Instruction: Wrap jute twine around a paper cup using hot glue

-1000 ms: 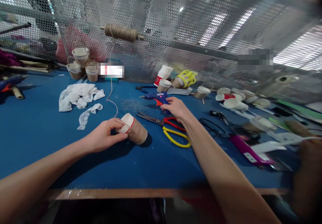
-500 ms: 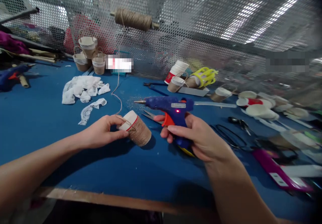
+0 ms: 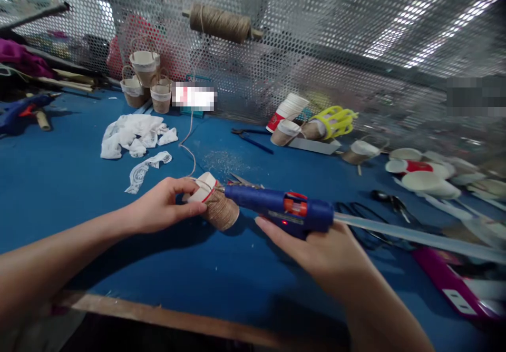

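Note:
Between its fingers and thumb, my left hand (image 3: 174, 203) grips the rim of a twine-wrapped paper cup (image 3: 223, 209), which lies tilted over the blue table. Twine (image 3: 192, 157) runs from the cup up toward a spool (image 3: 221, 23) on the mesh. My right hand (image 3: 312, 246) is closed around a blue glue gun (image 3: 272, 204), with its fingers mostly hidden behind and below it. The nozzle is at the cup's red line near the rim. A long clear glue stick (image 3: 415, 236) sticks out of the gun's back. Scissors (image 3: 241, 180) lie partly hidden behind the gun.
White lace pieces (image 3: 134, 133) lie at the left, below small lace-trimmed baskets (image 3: 145, 67). Pliers (image 3: 253, 138) and stacked cups (image 3: 288, 110) stand near the mesh. A second glue gun (image 3: 23, 110) lies far left; a purple power strip (image 3: 450, 283) and cords are at the right.
The glue gun has tilted and come down, so its nozzle now meets the cup near the rim. My left hand still holds the cup. The view has shifted slightly.

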A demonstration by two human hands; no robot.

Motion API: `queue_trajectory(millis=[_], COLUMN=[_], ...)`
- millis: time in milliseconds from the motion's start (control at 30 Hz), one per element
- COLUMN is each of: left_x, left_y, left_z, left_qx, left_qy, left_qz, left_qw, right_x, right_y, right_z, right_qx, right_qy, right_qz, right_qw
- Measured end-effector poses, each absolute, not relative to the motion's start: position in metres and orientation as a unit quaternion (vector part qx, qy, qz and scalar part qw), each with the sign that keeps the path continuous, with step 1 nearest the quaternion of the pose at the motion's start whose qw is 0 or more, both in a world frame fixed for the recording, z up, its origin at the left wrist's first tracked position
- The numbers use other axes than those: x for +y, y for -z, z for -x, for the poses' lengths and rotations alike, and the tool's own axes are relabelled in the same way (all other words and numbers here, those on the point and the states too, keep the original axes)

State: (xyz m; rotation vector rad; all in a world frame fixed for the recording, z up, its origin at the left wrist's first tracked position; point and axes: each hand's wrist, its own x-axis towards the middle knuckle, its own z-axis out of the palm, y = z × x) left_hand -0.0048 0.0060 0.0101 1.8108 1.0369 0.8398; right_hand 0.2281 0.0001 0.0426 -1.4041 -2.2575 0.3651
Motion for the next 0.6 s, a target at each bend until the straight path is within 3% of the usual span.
queue_trajectory(millis=[167,300,600], left_x=[0.006,0.005,0.005], left_y=[-0.011,-0.012,-0.012], left_z=[0.004,0.002,0.002], left_qx=[0.427,0.432,0.432], left_qy=[-0.329,-0.329,-0.331], left_qz=[-0.721,-0.712,-0.728], left_qw=[0.435,0.445,0.416], right_x=[-0.005,-0.003,-0.008], right_y=[-0.034,-0.039,-0.038], right_z=[-0.232,-0.242,-0.239], right_qx=[-0.848,-0.908,-0.912], right_qy=[-0.036,0.083,0.092], right_qz=[0.462,0.351,0.35], right_qw=[0.257,0.213,0.195])
